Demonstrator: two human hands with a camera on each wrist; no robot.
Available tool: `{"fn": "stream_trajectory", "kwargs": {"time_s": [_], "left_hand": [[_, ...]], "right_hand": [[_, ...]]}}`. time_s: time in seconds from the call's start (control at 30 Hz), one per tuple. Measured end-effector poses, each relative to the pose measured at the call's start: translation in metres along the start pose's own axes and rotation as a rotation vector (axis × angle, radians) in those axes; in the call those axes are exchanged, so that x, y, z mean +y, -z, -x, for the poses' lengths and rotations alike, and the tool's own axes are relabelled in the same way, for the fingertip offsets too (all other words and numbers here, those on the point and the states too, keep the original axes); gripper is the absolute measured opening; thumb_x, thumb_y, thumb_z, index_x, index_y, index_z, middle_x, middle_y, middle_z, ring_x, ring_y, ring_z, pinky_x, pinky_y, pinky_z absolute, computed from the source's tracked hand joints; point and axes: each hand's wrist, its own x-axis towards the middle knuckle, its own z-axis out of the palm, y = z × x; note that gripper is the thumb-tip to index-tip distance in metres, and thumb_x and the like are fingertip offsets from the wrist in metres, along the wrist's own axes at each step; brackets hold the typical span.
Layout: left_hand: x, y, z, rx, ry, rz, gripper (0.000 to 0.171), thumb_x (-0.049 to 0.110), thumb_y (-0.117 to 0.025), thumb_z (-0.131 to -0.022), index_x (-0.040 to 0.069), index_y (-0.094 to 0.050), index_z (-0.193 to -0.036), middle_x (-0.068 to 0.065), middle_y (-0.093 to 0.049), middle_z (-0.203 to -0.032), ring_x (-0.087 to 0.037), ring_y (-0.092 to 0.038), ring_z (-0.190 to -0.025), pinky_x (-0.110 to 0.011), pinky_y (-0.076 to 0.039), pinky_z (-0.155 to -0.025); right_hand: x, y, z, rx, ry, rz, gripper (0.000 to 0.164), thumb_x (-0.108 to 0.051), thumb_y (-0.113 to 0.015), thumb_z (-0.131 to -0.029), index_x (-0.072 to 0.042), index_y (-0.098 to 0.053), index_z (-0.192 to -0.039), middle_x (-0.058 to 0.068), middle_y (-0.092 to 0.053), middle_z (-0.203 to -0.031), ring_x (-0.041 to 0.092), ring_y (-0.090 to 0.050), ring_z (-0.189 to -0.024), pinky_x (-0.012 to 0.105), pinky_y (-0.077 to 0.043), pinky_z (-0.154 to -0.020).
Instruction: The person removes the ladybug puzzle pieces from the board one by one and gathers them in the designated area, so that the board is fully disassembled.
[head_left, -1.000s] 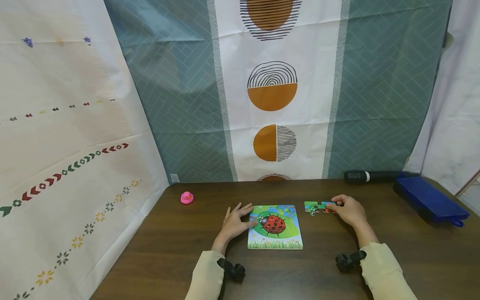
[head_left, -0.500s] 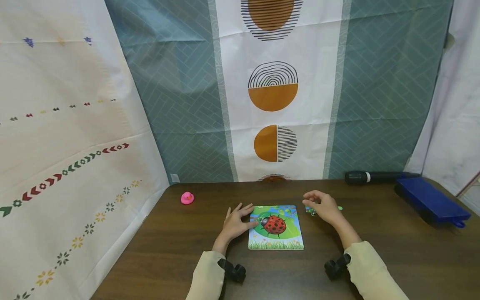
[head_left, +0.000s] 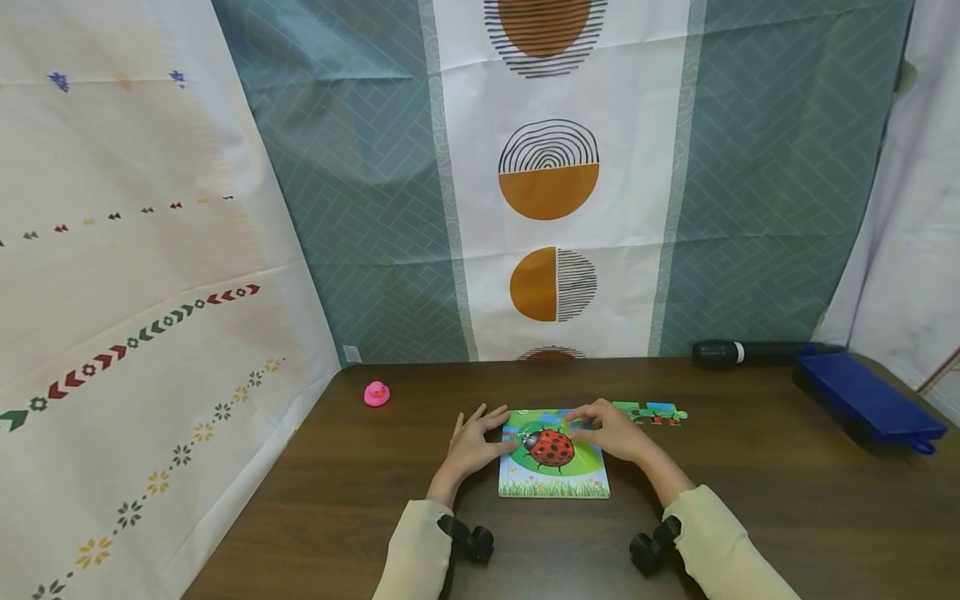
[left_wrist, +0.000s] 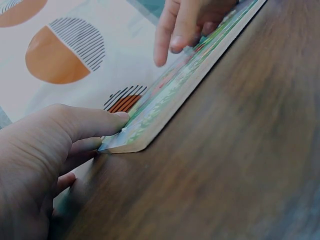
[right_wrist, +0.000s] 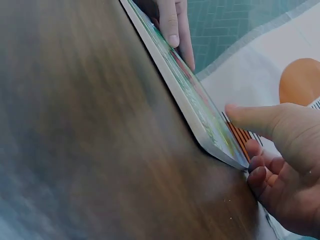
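A square ladybug puzzle board (head_left: 553, 477) lies flat on the wooden table. My left hand (head_left: 470, 450) rests at its left edge, fingers spread and thumb on top of the picture; in the left wrist view, the thumb (left_wrist: 107, 122) presses near the board's corner. Over the board's upper right part is my right hand (head_left: 611, 429), with thumb and fingers apart and nothing seen between them. From the right wrist, its fingertips (right_wrist: 257, 170) show right at the board's edge. Just beyond that hand, several joined puzzle pieces (head_left: 660, 411) lie on the table, partly hidden by it.
A pink rubber duck (head_left: 377, 393) sits at the back left of the table (head_left: 360, 500). At the back right are a black cylindrical object (head_left: 720, 353) with a white band and a blue box-like object (head_left: 870, 404). Patterned cloths hang behind and at the left.
My right hand has moved left from the loose puzzle pieces to over the board's right part, uncovering most of those pieces. My left hand has stayed at the board's left edge.
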Motion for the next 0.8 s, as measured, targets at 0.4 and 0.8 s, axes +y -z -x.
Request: {"fn": "stream_trajectory", "kwargs": {"time_s": [0.4, 0.8], "left_hand": [[0.0004, -0.0007, -0.0027, 0.000, 0.008, -0.008, 0.059, 0.030, -0.073, -0.087, 0.008, -0.055, -0.139, -0.007, -0.047, -0.151, -0.037, -0.023, -0.150, -0.064, 0.003, -0.121], [0.0010, 0.0002, -0.0007, -0.003, 0.011, -0.002, 0.059, 0.029, -0.073, -0.087, 0.007, -0.055, -0.139, -0.007, -0.047, -0.151, -0.037, -0.023, -0.150, -0.064, 0.003, -0.121]], "right_hand": [[-0.0002, -0.0002, 0.0031, -0.060, 0.026, 0.005, 0.032, -0.015, -0.070, -0.089, -0.001, -0.069, -0.118, 0.019, -0.046, -0.115, 0.028, -0.046, -0.100, 0.033, -0.039, -0.075], [-0.0076, -0.0058, 0.0031, -0.019, -0.065, 0.073, 0.021, -0.015, -0.071, -0.088, -0.009, -0.069, -0.108, 0.021, -0.037, -0.117, 0.030, -0.045, -0.098, 0.041, -0.043, -0.076]]}}
